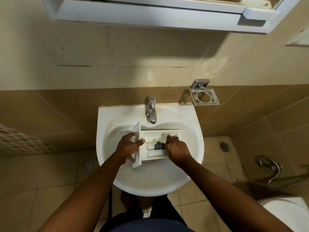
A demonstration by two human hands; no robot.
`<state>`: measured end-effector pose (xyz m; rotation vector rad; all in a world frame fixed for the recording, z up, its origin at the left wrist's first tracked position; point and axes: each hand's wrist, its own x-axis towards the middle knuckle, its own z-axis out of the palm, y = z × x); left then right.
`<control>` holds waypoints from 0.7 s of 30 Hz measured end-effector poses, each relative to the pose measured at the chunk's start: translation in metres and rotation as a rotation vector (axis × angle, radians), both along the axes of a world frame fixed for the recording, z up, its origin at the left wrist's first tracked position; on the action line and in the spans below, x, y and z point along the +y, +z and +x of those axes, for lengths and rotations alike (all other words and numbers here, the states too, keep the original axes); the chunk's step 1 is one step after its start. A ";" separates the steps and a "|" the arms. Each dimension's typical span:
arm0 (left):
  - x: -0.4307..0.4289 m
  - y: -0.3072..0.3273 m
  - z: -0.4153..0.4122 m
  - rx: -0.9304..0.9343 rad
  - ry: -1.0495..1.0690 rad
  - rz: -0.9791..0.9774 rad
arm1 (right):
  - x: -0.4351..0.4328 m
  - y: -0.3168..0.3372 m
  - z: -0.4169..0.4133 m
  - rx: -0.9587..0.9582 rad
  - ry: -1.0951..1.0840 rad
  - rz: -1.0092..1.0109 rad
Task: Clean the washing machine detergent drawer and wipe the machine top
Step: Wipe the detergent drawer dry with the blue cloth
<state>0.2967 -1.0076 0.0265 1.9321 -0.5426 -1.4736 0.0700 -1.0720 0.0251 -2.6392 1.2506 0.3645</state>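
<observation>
**Drawer scrub under way at the bathroom sink**

Beige-tiled bathroom, with a white sink [150, 181] fixed to the far wall and a chrome tap [151, 109] at its far rim. No running water visible. Metal holder [204, 96] on the wall to the right, white cabinet [150, 12] overhead, floor drain [224, 146] on the right.

Detergent drawer [153, 135] out of the machine and lying across the basin, open side up. Front panel to the left, body reaching right toward the basin wall. Left hand [128, 148] gripping the front panel, thumb laid over toward the compartments, steadying the piece. Right hand [177, 148] closed round a small blue cloth [158, 146] and pressing it down into a compartment beside the dividers.

Judged to be in the first part of the task: scrubbing the compartments one at a time. Machine top nowhere in view, so impossible to tell whether wiped or not.

Next move probably calls for working the cloth into the narrow slots on the near side. Needs a firm left-hand hold against sliding on the slick basin. Bunched cloth corners likely needed for the tight channels. Then, most likely, a rinse under the tap.
</observation>
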 end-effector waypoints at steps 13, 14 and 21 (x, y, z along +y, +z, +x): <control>-0.002 -0.002 0.000 -0.019 0.007 0.006 | 0.017 0.000 0.057 -0.178 -0.016 0.122; -0.002 -0.001 0.000 -0.014 0.008 0.008 | 0.012 0.001 0.050 -0.181 -0.036 0.136; -0.002 -0.003 0.000 0.000 0.009 0.005 | -0.034 0.036 -0.017 -0.189 -0.393 0.200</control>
